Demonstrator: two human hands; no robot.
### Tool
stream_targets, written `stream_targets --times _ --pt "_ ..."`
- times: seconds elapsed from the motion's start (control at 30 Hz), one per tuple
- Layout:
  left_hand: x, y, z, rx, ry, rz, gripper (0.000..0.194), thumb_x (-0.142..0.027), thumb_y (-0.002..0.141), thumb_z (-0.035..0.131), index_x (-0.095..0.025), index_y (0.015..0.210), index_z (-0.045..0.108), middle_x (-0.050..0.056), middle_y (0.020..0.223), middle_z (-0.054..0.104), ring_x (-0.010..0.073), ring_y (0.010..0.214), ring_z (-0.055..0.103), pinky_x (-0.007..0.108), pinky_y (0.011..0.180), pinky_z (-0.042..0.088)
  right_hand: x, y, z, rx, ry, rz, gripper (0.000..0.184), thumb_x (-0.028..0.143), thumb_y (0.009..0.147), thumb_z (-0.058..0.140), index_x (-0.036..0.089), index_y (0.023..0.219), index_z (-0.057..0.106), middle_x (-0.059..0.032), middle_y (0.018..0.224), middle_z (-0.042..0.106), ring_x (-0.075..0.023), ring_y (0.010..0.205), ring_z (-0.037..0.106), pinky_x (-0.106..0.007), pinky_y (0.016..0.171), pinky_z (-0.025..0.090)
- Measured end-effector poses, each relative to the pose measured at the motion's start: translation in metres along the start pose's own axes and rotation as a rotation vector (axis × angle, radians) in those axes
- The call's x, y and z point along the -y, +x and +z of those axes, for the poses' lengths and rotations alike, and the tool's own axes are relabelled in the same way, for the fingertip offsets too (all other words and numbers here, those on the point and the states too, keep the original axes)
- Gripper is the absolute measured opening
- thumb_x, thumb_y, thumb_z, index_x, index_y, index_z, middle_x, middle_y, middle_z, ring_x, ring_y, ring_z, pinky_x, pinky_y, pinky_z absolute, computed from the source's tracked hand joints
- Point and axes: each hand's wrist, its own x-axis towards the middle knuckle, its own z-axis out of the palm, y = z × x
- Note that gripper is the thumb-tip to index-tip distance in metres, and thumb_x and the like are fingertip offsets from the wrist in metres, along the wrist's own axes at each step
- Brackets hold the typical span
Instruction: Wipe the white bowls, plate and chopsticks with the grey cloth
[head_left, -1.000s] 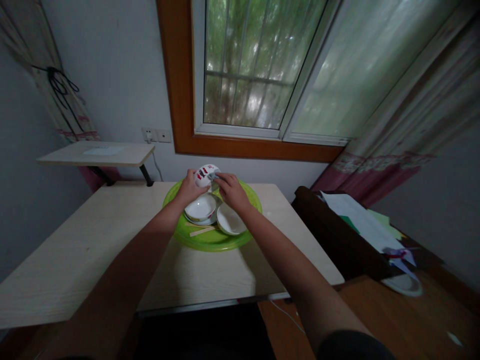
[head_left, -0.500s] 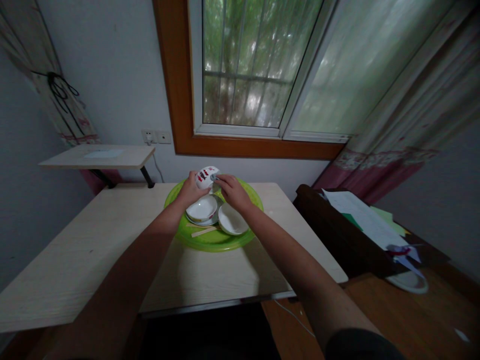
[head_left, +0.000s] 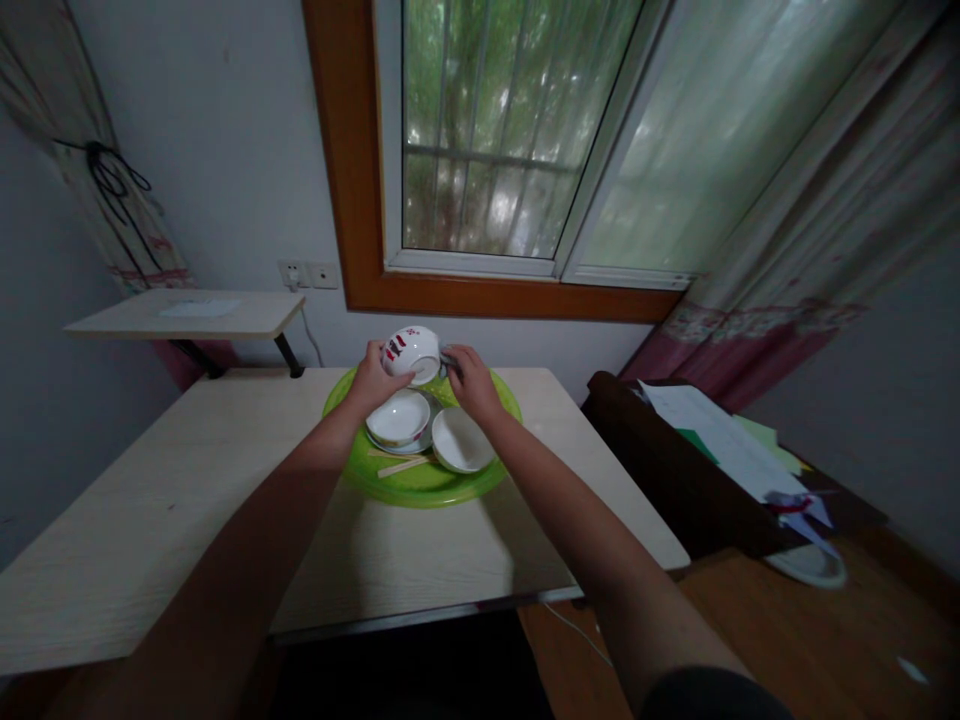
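Item: patterned bowl (head_left: 411, 352), white with red and dark marks. It is held tilted, base toward the viewer, over the 12 o'clock side of a green basin (head_left: 442, 500) set on a pale table (head_left: 172, 490).

Left hand (head_left: 373, 382): placed at the bowl's 8 o'clock; its wall is pinched, thumb near the base, the far fingers hidden.

Right hand (head_left: 471, 382): at 3 o'clock; a small grey piece (head_left: 451, 362), seemingly cloth, is pinched by fingers drawn together. Contact with the bowl cannot be told.

Basin contents: left bowl (head_left: 398, 416) on a plate (head_left: 427, 434), toward 10 o'clock; right bowl (head_left: 463, 440), at 3; chopsticks (head_left: 405, 466), near 7.

Risks, as judged: the bowl could be dropped onto the left bowl and chipped, should the one-handed pinch be loosened or its surface be slick; it could also be twisted free by a hard push from 3 o'clock.
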Motion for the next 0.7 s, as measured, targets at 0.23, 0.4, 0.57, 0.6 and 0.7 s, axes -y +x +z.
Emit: stream_targets --times 0.23,0.4,0.57,0.6,0.7 --pt "0.01 0.008 -0.001 -0.099 -0.248 -0.071 0.068 -0.038 0.062 0.081 -0.02 0.114 0.042 0.008 0.106 0.062 0.024 0.098 0.066 0.04 0.086 0.053 0.001 -0.004 0.002 0.113 0.065 -0.039 0.032 0.009 0.087 0.051 0.02 0.113 0.066 -0.0116 0.118 0.06 -0.0228 0.112 0.058 -0.041 0.102 0.048" --pt "0.016 0.011 0.002 -0.1 -0.349 -0.084 0.07 -0.04 0.063 0.08 -0.02 0.117 0.04 0.008 0.109 0.061 0.0237 0.098 0.065 0.039 0.084 0.054 0.003 -0.005 0.005 0.232 0.072 -0.044 0.032 0.006 0.082 0.052 0.018 0.107 0.068 -0.0098 0.111 0.063 -0.0222 0.106 0.059 -0.038 0.098 0.049" --pt "0.011 0.007 -0.001 -0.046 -0.258 -0.076 0.07 -0.042 0.065 0.079 -0.019 0.12 0.042 0.008 0.108 0.062 0.0236 0.1 0.065 0.039 0.087 0.054 -0.004 -0.002 0.003 0.092 0.022 0.163 0.033 0.008 0.08 0.048 0.015 0.105 0.068 -0.0116 0.107 0.062 -0.0244 0.102 0.059 -0.041 0.098 0.049" --pt "0.01 0.005 -0.002 -0.038 -0.232 -0.071 0.071 -0.042 0.065 0.079 -0.019 0.12 0.042 0.008 0.109 0.062 0.0238 0.101 0.065 0.039 0.088 0.053 -0.007 -0.001 0.002 0.064 0.006 0.203 0.033 0.009 0.08 0.048 0.015 0.106 0.068 -0.0122 0.108 0.061 -0.0252 0.103 0.059 -0.042 0.099 0.048" --pt "0.004 0.002 -0.003 -0.02 -0.157 -0.038 0.072 -0.043 0.064 0.08 -0.019 0.12 0.042 0.009 0.11 0.061 0.0244 0.102 0.064 0.039 0.088 0.053 -0.014 0.001 -0.001 -0.01 -0.001 0.282 0.034 0.011 0.078 0.048 0.016 0.106 0.068 -0.0126 0.109 0.062 -0.0267 0.107 0.057 -0.044 0.101 0.046"
